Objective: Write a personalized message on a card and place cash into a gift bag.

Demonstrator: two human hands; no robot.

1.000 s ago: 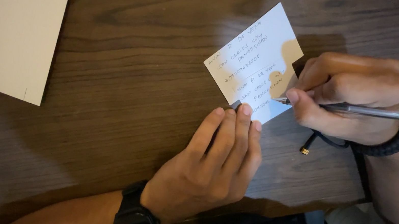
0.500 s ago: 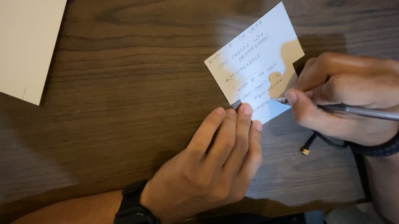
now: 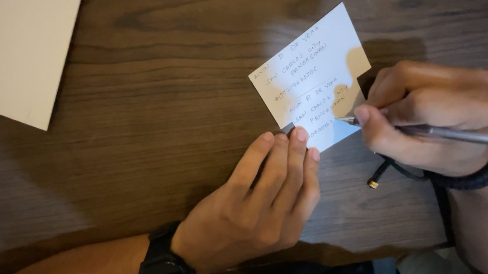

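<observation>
Head view: right hand (image 3: 435,115) grips pen (image 3: 464,135) at card's (image 3: 309,70) 3 o'clock; left hand (image 3: 260,205), fingers flat, pins its 6 o'clock corner; slackening could let card skid, smearing ink.

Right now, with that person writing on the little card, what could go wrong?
The left hand pins only the lower corner of the white card, so the card could swivel under the pen and spoil a line. The right hand rests beside the freshly written rows, so it might smear the ink. The cord of the dark bracelet trails on the wooden table and could perhaps snag.
</observation>
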